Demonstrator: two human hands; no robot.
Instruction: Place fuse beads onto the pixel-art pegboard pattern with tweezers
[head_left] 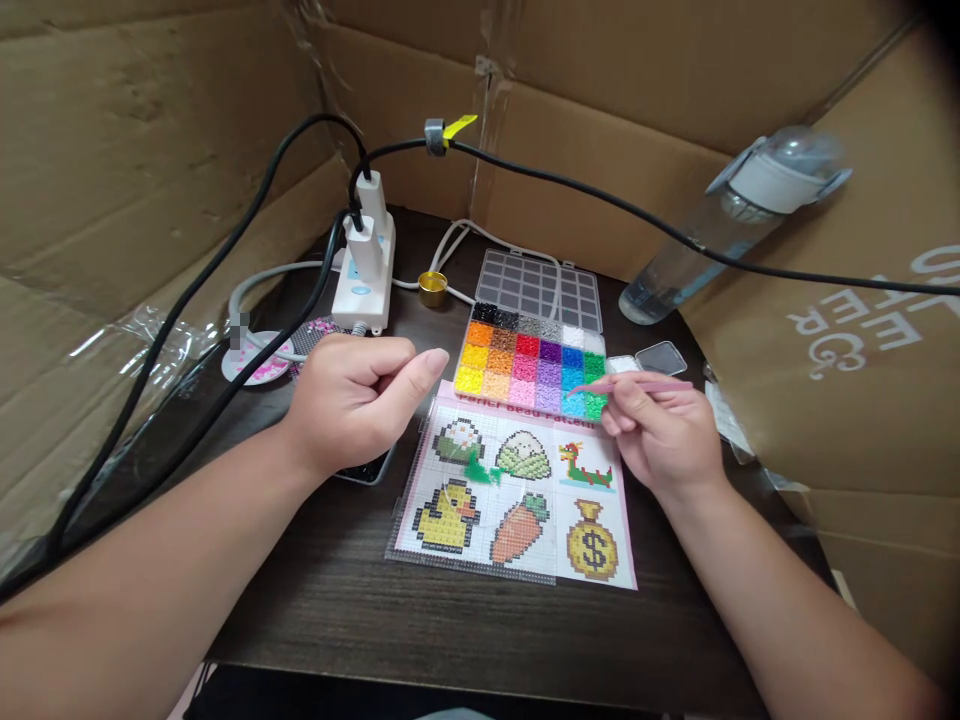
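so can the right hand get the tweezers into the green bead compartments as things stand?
Probably yes. The right hand holds the pink tweezers with the tip right at the green compartments of the open bead box; lid is folded back, nothing lies between.

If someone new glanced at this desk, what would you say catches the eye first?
Most striking is the bead box at the middle of the dark table, its compartments filled with rainbow-coloured beads and its clear lid open behind. Just in front lies the pattern sheet with a duck, a carrot and a money bag. The right hand holds a thin pink tool pointed toward the green beads, while the left hand rests loosely closed beside the sheet.
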